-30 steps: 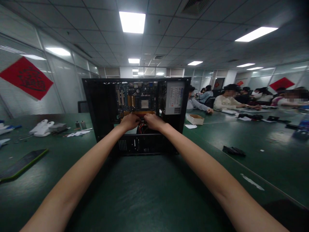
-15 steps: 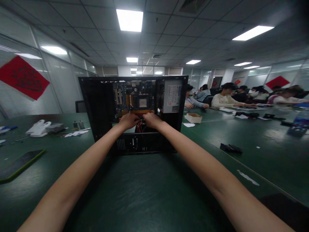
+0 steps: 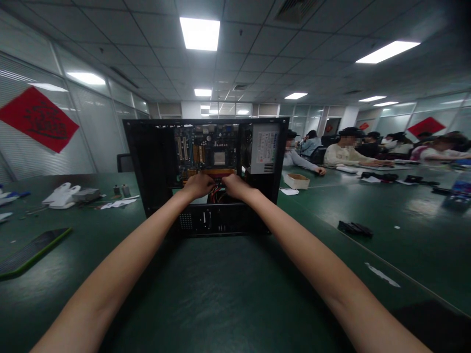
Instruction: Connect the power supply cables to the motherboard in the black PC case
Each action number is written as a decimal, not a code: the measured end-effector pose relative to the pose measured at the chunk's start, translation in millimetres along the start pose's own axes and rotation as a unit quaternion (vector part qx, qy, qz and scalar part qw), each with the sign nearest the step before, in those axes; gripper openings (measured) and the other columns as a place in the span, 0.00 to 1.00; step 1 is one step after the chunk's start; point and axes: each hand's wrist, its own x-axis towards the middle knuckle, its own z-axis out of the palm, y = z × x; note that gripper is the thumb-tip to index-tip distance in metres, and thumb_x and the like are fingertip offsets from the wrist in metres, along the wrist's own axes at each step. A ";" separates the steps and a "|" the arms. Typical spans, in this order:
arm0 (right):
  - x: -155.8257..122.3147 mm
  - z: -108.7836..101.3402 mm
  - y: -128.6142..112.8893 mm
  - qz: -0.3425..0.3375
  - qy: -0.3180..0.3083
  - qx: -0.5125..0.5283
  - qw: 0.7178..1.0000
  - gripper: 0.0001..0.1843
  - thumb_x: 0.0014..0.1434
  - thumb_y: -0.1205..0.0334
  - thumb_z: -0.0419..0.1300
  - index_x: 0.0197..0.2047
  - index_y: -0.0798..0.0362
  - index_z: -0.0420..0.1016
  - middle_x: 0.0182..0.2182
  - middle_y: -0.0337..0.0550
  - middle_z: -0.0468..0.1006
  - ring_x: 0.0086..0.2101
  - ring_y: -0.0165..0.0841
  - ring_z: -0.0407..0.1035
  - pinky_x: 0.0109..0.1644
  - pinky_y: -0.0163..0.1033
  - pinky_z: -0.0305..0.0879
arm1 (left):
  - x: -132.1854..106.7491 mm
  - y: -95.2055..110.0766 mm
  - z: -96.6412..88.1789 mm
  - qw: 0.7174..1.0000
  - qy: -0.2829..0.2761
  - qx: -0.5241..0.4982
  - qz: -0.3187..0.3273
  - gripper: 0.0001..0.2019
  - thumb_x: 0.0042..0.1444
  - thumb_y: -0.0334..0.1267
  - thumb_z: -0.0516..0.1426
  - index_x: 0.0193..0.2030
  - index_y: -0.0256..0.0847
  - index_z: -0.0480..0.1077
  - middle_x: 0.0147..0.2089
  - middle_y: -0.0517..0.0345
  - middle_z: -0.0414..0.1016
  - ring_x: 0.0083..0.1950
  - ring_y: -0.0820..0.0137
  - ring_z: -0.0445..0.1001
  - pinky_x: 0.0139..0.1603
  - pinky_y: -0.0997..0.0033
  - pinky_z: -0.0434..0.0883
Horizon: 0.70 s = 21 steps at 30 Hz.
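An open black computer case point(image 3: 150, 162) stands upright on the green table, its blue motherboard point(image 3: 206, 147) facing me and a grey power supply point(image 3: 265, 147) at the upper right. Both my arms reach straight into it. My left hand point(image 3: 198, 185) and my right hand point(image 3: 235, 185) sit side by side, fingers curled, pressing at the orange memory slots point(image 3: 219, 172) along the board's lower edge. Red cables point(image 3: 218, 192) show just below the hands. What the fingers grip is hidden.
A flat dark panel with a green edge point(image 3: 31, 250) lies at the left. White gloves and small parts point(image 3: 64, 193) sit further back left. A small cardboard box point(image 3: 297, 181) and a black part point(image 3: 355, 228) lie at the right. Several people work along the far right table.
The hands stay at the memory slots; only the view shifts slightly as my head moves.
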 end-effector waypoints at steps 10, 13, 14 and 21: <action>2.0 3.6 0.1 0.036 0.005 -0.023 0.999 0.20 0.58 0.78 0.52 0.51 0.64 0.78 0.47 0.65 0.78 0.49 0.46 0.74 0.51 0.39 0.69 | -0.3 1.4 -0.4 1.000 0.003 0.010 0.004 0.17 0.63 0.44 0.50 0.50 0.51 0.79 0.49 0.54 0.82 0.49 0.58 0.79 0.46 0.65 0.73; 3.0 3.2 0.0 0.047 0.001 -0.030 0.998 0.20 0.59 0.77 0.52 0.51 0.65 0.78 0.47 0.67 0.78 0.49 0.46 0.74 0.52 0.40 0.69 | 0.6 1.6 -0.2 1.000 0.003 0.014 0.002 0.18 0.63 0.44 0.50 0.50 0.51 0.79 0.49 0.53 0.82 0.49 0.58 0.79 0.46 0.65 0.72; 3.5 3.2 0.0 0.049 0.000 -0.032 0.998 0.20 0.59 0.77 0.53 0.51 0.65 0.78 0.47 0.67 0.78 0.49 0.47 0.74 0.52 0.41 0.69 | 0.9 1.7 -0.1 1.000 0.003 0.016 0.000 0.18 0.63 0.44 0.50 0.51 0.51 0.79 0.48 0.53 0.82 0.48 0.57 0.79 0.46 0.65 0.73; 4.9 3.6 -0.5 0.049 0.002 -0.035 0.998 0.21 0.58 0.77 0.53 0.52 0.65 0.78 0.47 0.67 0.78 0.49 0.46 0.74 0.53 0.41 0.68 | 2.8 2.5 0.1 1.000 0.005 0.023 -0.003 0.18 0.62 0.44 0.50 0.50 0.50 0.79 0.48 0.50 0.82 0.48 0.54 0.79 0.44 0.62 0.72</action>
